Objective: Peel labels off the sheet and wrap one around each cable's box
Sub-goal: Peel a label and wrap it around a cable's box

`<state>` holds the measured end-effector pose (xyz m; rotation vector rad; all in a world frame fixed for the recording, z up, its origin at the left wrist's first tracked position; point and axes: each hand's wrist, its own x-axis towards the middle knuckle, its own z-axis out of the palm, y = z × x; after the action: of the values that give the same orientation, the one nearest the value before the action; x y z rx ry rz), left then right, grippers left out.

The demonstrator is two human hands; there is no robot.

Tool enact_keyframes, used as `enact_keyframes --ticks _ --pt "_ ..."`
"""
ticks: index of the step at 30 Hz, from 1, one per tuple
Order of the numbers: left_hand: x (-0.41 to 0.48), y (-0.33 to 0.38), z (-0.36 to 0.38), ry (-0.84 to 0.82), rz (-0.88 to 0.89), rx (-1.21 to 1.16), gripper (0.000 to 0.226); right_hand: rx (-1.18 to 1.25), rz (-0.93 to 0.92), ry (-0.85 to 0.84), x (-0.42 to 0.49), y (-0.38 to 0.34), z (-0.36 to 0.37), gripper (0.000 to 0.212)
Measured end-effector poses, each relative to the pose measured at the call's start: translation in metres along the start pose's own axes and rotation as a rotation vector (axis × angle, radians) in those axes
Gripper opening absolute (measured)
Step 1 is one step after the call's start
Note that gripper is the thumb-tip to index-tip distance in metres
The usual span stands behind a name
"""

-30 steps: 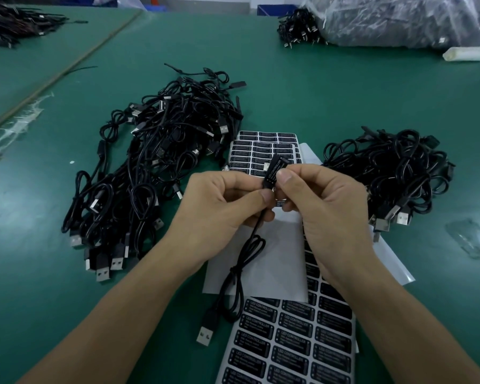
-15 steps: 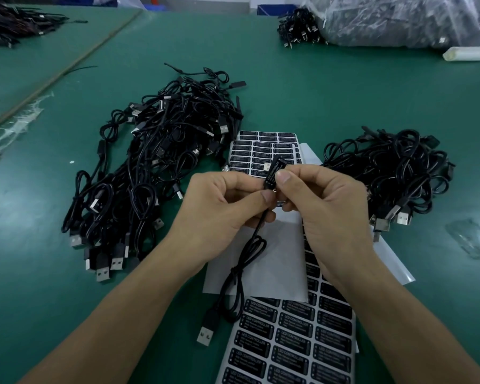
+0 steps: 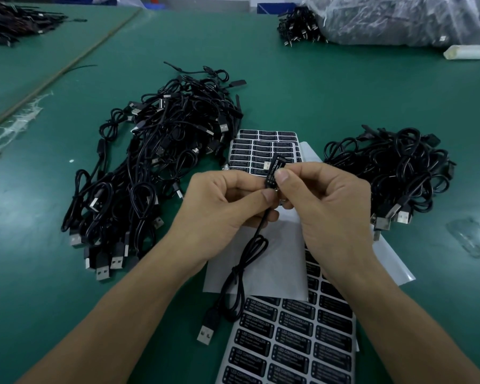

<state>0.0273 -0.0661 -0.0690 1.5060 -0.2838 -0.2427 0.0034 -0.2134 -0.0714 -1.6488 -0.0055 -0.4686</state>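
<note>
The left hand (image 3: 227,206) and right hand (image 3: 324,200) are held together above the green surface (image 3: 316,92). The fingers (image 3: 281,176) of both hands are curled and pinch the small black rectangular controller box (image 3: 272,170), which is tilted between the two thumbs. A black label with white "LED CONTROLLER" lettering lies on its visible face. The thin black cable (image 3: 244,261) hangs from the box and ends in a silver USB plug (image 3: 207,332) beside the white sheet of black labels (image 3: 294,345). A blank white backing sheet (image 3: 275,261) lies beneath the hands. A large pile of black USB cables (image 3: 155,173) lies left, a smaller pile (image 3: 391,173) right.
</note>
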Motion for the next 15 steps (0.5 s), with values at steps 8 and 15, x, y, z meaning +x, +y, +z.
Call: enact_keyframes --ticks 8,15 --pt "-0.0003 -0.0011 0.0018 -0.009 0.001 -0.017 0.013 0.008 -0.006 -0.024 0.0007 -0.0016 0.0000 0.018" --pt "-0.0009 -0.0013 0.0027 0.007 -0.013 -0.026 0.007 -0.015 -0.006 0.003 -0.0007 -0.0008 0.0004 0.016"
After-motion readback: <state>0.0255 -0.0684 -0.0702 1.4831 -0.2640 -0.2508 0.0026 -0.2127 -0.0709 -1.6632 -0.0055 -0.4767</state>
